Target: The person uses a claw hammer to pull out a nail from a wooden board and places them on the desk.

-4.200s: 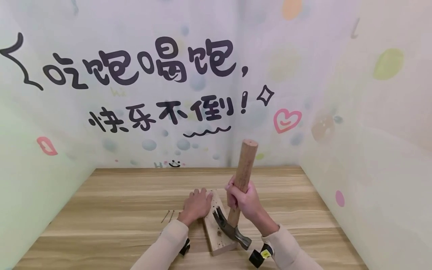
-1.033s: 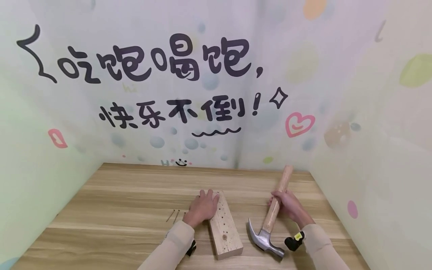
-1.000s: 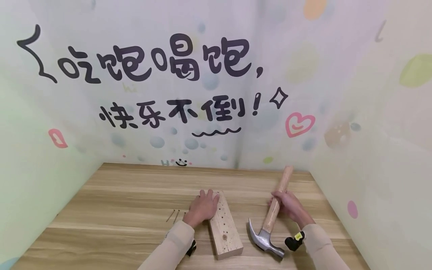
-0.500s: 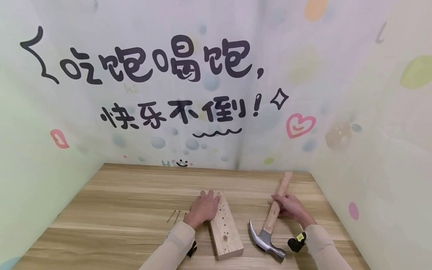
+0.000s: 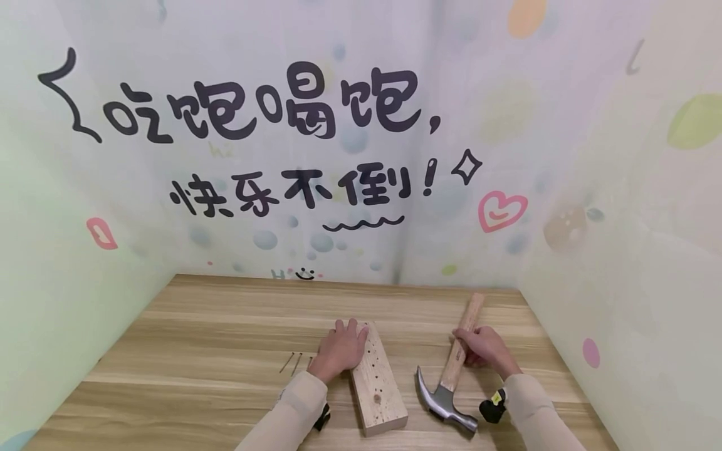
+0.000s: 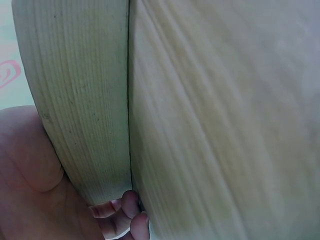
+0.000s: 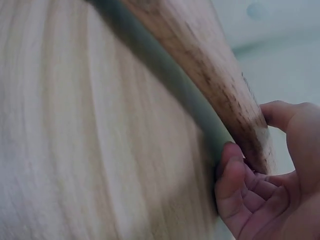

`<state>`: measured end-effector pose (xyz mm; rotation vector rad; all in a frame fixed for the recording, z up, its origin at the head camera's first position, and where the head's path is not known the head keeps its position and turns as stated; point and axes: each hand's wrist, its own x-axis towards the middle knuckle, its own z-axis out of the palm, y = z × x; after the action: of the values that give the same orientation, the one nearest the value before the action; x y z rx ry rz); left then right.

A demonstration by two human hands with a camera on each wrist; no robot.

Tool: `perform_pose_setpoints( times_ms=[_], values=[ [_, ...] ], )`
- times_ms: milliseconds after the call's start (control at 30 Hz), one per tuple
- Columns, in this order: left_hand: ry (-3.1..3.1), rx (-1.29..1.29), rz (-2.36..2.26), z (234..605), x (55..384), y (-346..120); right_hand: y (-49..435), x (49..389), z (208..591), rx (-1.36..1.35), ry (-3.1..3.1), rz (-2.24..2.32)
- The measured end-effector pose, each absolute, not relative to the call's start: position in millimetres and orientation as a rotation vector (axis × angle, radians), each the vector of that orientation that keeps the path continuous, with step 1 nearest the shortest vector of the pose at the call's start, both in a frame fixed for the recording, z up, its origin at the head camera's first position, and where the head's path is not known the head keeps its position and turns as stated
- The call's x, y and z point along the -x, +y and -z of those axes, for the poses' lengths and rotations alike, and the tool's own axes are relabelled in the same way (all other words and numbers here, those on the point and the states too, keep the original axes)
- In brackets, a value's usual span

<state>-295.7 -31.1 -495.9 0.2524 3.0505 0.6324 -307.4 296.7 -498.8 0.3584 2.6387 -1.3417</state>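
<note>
My left hand [image 5: 340,347] grips the far end of a pale wooden block [image 5: 379,394], its thumb on the top face. In the left wrist view, fingertips curl round the block's end beside the tabletop. Small dark holes or nail heads dot the top face; which they are, I cannot tell. Right of the block is a claw hammer [image 5: 445,404], head toward me and low at the table. My right hand [image 5: 485,344] holds its wooden handle [image 7: 220,85] between thumb and fingers, with the fingers low against the table in the right wrist view.
Several thin nails [image 5: 296,363] lie on the wood-grain table [image 5: 214,369] left of the left hand, partly hidden by that arm. Printed walls [image 5: 271,250] close off the back and both sides. A black camera [image 5: 492,407] is strapped at the right wrist.
Earlier the right hand held the hammer upright over the block; since then it has moved right, away from the block. Over the last second the handle has sunk lower. The left hand stays put.
</note>
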Motion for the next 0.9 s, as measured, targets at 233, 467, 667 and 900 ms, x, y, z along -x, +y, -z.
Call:
perform_pose_setpoints(
  times_ms=[233,467,667,900],
  values=[
    [3.063,-0.237,-0.627,494.1,291.0,-31.5,297.6,309.4,499.1,-0.351,2.726,1.155],
    [3.076,-0.229,-0.631,494.4,288.6,-32.7,295.1,308.3,497.9,-0.32,2.749,1.095],
    [3.082,-0.22,-0.659,494.5,287.6,-34.9,292.9,306.6,496.7,-0.318,2.753,1.071],
    [3.072,-0.213,-0.75,492.6,287.2,-36.1,292.2,305.8,495.5,-0.334,2.752,1.077]
  ],
)
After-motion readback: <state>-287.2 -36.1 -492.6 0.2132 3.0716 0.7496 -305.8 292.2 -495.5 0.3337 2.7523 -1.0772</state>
